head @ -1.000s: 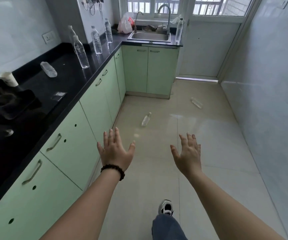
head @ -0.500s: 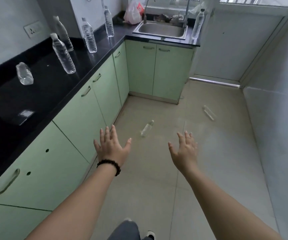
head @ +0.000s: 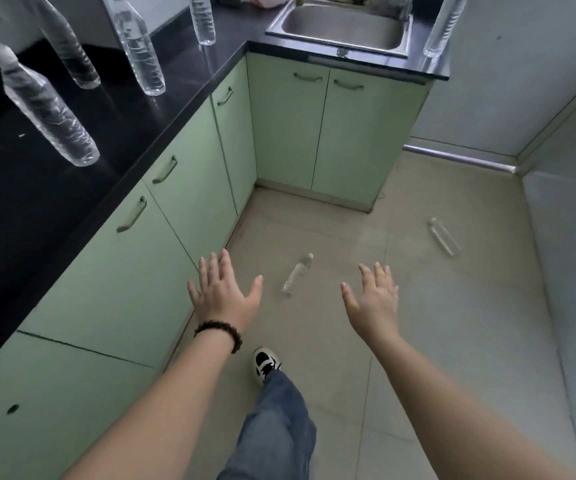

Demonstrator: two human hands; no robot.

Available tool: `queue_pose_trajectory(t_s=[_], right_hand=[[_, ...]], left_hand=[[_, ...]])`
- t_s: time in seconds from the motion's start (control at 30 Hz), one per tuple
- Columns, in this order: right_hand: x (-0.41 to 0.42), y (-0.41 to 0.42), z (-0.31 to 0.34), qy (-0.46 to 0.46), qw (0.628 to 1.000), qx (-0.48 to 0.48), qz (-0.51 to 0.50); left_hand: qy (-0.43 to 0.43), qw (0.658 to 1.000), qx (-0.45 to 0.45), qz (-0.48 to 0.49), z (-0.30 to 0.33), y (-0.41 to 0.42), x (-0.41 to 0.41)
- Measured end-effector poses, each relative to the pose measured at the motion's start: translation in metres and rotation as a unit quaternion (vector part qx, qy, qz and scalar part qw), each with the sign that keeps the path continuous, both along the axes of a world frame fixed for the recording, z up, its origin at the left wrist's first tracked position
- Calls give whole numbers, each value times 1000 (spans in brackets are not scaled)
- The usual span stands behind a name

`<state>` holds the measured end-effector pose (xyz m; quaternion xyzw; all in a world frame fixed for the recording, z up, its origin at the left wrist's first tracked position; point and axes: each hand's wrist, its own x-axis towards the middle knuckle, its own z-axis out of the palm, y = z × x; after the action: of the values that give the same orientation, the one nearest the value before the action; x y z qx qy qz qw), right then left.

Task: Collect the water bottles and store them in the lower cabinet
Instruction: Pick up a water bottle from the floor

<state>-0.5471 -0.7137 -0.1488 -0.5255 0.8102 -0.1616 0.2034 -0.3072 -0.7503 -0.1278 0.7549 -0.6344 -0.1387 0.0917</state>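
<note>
On the tiled kitchen floor [head: 452, 341] a water bottle [head: 297, 274] lies ahead, between both empty, spread-fingered hands, long axis pointing away; the left hand [head: 222, 292] looks slightly nearer than the right hand [head: 373, 299].

Both forearms are bare, with no sleeve showing anywhere up to the frame's lower edge. The left hand [head: 222, 295] has a bracelet [head: 219, 332] just behind it at the wrist — a single strand of dark, round beads, brown to black, sitting snug against the arm. The right hand [head: 373, 300] wears nothing at the wrist, and no ring shows on its fingers. Fingernails on both hands are short and pale. Below and between the two hands one leg appears in loose blue denim jeans [head: 277, 420], faded and creased — the hem falls over a sneaker [head: 264, 364] that is white with black panels across the top.
</note>
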Motion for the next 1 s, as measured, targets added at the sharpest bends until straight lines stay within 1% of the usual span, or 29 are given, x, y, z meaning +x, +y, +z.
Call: queue_pose_trajectory(t_s=[0.2, 0.33, 0.43, 0.53, 0.63, 0.8, 0.87, 1.0], right_hand=[[-1, -144, -35, -22, 998, 48, -25], [-3, -206, -69, -42, 995, 80, -46], [-6, -244, -110, -55, 992, 102, -56], [-6, -277, -168, -67, 989, 119, -53], [-6, -307, -260, -80, 984, 151, -47], [-7, -345, -436, -94, 975, 194, -52], [-4, -358, -498, -102, 970, 208, -72], [7, -385, -600, -137, 953, 232, -136]], left_hand=[[-11, 998, 58, 13, -39, -131, 4], [-23, 996, 82, 18, -66, -188, 6], [-31, 994, 99, 28, -99, -217, 5], [-40, 993, 109, 31, -149, -243, 4], [-38, 993, 113, 20, -228, -272, -2], [-47, 990, 130, -6, -378, -309, -18], [-52, 988, 144, -14, -429, -320, -22], [-57, 990, 129, -11, -513, -343, -16]])
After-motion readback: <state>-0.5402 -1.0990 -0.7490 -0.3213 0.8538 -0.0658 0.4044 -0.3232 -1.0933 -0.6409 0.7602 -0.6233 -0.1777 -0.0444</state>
